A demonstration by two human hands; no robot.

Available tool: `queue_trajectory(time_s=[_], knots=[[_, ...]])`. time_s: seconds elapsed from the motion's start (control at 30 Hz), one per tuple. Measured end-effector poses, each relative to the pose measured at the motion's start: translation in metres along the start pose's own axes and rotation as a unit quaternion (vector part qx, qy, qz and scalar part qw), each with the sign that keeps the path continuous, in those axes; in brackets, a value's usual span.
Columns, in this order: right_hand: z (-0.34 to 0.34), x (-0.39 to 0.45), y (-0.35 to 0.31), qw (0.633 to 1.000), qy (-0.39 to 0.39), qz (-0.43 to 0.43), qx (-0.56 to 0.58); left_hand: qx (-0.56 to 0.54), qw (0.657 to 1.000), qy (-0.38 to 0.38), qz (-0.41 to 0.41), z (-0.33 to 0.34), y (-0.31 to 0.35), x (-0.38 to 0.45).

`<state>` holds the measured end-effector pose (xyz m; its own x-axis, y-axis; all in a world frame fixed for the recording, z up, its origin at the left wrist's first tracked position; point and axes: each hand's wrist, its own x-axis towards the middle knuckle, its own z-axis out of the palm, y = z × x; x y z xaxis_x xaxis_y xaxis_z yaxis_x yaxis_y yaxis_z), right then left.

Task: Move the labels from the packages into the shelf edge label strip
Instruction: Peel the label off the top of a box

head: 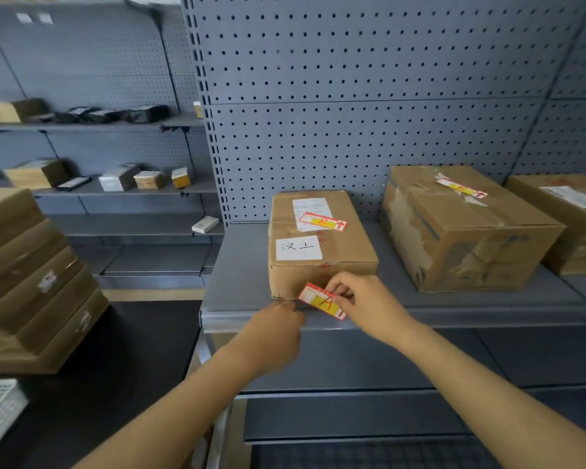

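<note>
My right hand (362,301) pinches a red, white and yellow label (320,301) marked "A", held tilted just above the shelf edge label strip (454,318). My left hand (274,330) rests against the strip just left of the label, its fingertips touching the strip's top edge; whether it holds anything I cannot tell. Behind the label stands a cardboard package (322,242) with another red label (323,221) on top. A larger package (464,228) to its right carries a third red label (462,188).
A further box (575,218) sits at the far right of the grey shelf (241,275). Stacked cartons (31,279) stand at the left. Shelves at the back left hold small parcels (119,179). Perforated back panels rise behind the packages.
</note>
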<state>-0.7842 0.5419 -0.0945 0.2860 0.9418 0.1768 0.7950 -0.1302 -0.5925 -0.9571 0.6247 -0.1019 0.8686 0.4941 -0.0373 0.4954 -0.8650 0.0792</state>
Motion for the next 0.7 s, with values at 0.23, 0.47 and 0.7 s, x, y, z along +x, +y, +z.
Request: queue_trajectory(time_s=[0.23, 0.47, 0.7], knots=[[0.0068, 0.0011, -0.0012, 0.998, 0.027, -0.013, -0.046, -0.010, 1.000, 0.003, -0.012, -0.0019, 0.0046, -0.0012], [0.0079, 0.0043, 0.0003, 0.999, 0.012, -0.036, -0.031, -0.004, 1.000, -0.002, -0.006, 0.0003, 0.0039, 0.0006], [0.0083, 0.0009, 0.0010, 0.993, 0.012, -0.033, -0.109, -0.015, 1.000, 0.009, -0.020, -0.0039, 0.0083, 0.0013]])
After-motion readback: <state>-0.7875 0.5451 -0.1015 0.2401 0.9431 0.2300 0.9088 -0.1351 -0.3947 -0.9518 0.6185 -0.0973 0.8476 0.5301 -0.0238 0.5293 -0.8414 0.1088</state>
